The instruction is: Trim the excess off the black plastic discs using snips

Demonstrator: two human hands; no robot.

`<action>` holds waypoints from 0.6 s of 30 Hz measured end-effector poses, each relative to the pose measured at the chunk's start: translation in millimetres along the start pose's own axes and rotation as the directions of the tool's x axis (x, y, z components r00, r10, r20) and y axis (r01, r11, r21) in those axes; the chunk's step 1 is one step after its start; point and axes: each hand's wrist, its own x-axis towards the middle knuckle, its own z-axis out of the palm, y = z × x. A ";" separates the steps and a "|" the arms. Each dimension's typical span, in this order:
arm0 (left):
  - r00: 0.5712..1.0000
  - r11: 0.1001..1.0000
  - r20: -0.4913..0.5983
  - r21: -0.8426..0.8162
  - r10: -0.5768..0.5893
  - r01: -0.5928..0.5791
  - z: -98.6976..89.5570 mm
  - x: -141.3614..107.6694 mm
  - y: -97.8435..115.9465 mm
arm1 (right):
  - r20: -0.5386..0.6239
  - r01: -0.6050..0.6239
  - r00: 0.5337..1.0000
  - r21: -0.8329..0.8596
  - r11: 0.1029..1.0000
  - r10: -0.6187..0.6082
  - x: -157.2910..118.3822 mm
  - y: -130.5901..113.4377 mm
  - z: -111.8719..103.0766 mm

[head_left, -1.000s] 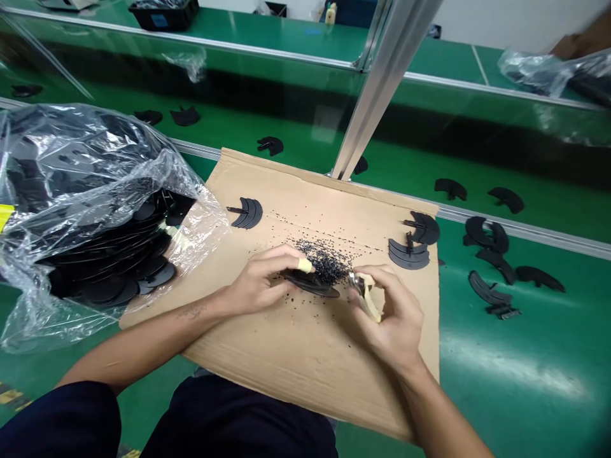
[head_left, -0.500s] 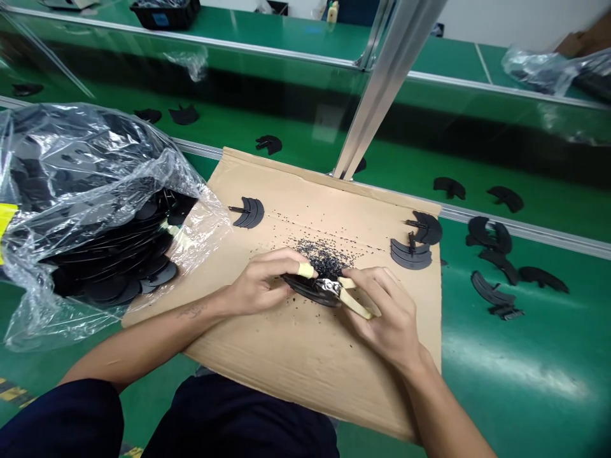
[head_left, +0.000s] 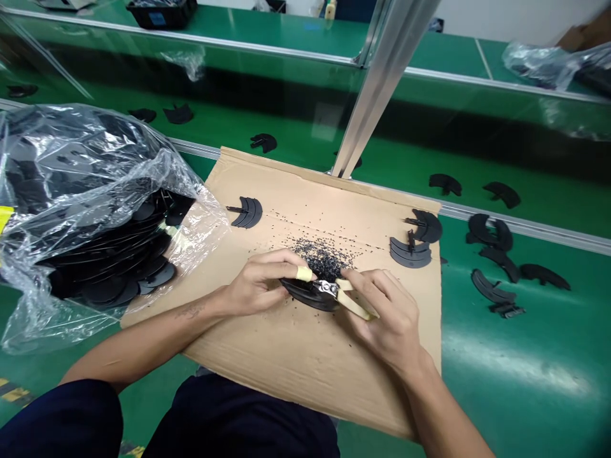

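the left hand [head_left: 260, 283] is closed around a curved black plastic piece [head_left: 298, 291], with a pale finger cot [head_left: 304, 273] on one finger, and it holds the piece low over the middle of a flattened cardboard sheet [head_left: 286, 356]. the right hand [head_left: 382, 312] is clamped on a pair of small cutters [head_left: 356, 302] with pale wrapped handles, and their metal head touches the edge of the piece. the change is in the cutters: a moment ago their handles stood steeply between the hands, and now they lie low, almost level with the piece. the two hands are close together, joined by the piece and the tool.

a heap of black crumbs [head_left: 322, 257] lies at 12 o'clock from the hands, with more scattered over the cardboard. at 10 o'clock a small bundle of black pieces [head_left: 247, 212] sits on the sheet, and at 2 o'clock there are two more bundles [head_left: 410, 252]. at 9 o'clock a clear plastic bag [head_left: 71, 146] holds a mass of black pieces [head_left: 114, 280]. beyond the sheet, more loose pieces [head_left: 491, 232] lie on a green conveyor belt [head_left: 525, 356], and a metal upright [head_left: 382, 83] rises at 1 o'clock.
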 end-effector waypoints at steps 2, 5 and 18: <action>1.000 1.000 0.010 0.004 0.011 -0.011 -0.1 -0.8 -0.1 | 0.003 0.011 1.000 -0.037 0.999 -0.011 -0.7 -0.4 -1.5; 1.000 1.000 0.015 -0.010 0.014 -0.014 0.2 -1.9 -0.1 | 0.007 0.031 1.000 -0.116 0.993 -0.031 -1.4 -2.1 -4.3; 0.998 0.997 0.048 0.069 0.032 -0.035 -1.3 3.1 7.2 | -0.034 0.004 0.999 -0.174 0.985 -0.010 0.7 1.8 1.6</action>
